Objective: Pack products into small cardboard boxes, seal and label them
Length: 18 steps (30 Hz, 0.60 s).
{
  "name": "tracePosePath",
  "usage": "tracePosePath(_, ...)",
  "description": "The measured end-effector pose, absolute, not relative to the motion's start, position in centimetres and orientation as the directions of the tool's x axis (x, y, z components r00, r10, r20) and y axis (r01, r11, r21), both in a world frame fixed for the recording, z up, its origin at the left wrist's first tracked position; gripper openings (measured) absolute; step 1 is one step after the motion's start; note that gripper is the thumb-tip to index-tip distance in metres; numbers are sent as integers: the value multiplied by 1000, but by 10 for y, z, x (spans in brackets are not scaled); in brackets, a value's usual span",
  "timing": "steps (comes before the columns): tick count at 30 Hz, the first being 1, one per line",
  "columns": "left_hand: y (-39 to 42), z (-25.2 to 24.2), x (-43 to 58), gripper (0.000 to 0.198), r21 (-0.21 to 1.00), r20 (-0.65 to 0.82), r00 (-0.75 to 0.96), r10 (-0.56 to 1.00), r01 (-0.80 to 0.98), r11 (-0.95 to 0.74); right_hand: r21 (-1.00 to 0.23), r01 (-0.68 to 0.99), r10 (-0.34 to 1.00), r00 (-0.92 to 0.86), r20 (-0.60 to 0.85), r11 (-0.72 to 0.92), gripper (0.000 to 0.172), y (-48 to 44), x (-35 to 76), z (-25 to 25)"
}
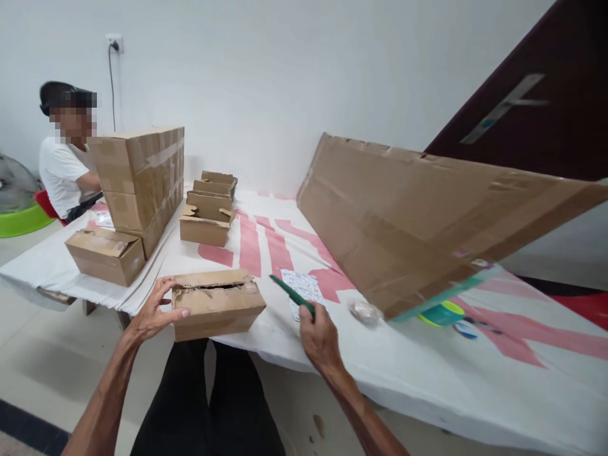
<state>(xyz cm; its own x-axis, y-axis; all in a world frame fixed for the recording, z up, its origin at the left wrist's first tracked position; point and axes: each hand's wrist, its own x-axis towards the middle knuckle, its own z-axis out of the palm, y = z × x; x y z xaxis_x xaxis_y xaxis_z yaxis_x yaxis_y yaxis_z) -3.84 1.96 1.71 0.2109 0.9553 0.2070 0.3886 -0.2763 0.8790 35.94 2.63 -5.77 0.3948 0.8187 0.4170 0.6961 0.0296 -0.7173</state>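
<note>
At the near edge of the cloth-covered table [427,380], the left hand [154,313] clasps the left end of a small cardboard box [218,307] with a torn top seam. Just right of it, the right hand [320,335] is clenched around a slim green tool [291,294], tip angled toward the box, over a printed paper slip [304,286]. A large cardboard sheet [418,209] slants above the right side.

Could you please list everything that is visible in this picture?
torn box: one, brown, near table edge
green tool: one, green, right of torn box
printed sheet: one, white, beside green tool
cardboard panel: one, brown, tilted over table's right
taped cartons: stack, brown, far left
closed box: one, brown, left corner
small boxes: several, brown, mid-table row
table cover: one, white and red, over table
co-worker: one, white shirt, seated far left
left hand: one, grips torn box's end
right hand: one, holds green tool
</note>
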Motion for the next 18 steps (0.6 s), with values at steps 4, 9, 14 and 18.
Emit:
tracePosePath(4, 18, 19, -37, 66, 889, 202, 220, 954, 368, -273, -841, 499, 884, 271, 382, 211, 46, 20, 339, 9)
tracePosePath(9, 16, 19, -36, 76, 901, 203, 209, 956, 343, -267, -800, 428, 902, -103, 420, 421, 33, 21, 290, 73)
tracePosePath(14, 18, 14, -35, 77, 906, 197, 209, 958, 335, -260, -763, 400, 861, -256, 439, 508, 25, 29, 266, 94)
tracePosePath(18, 19, 12, -34, 77, 907, 195, 207, 959, 334, -257, -731, 435, 847, -341, 408, 526, 23, 36, 259, 97)
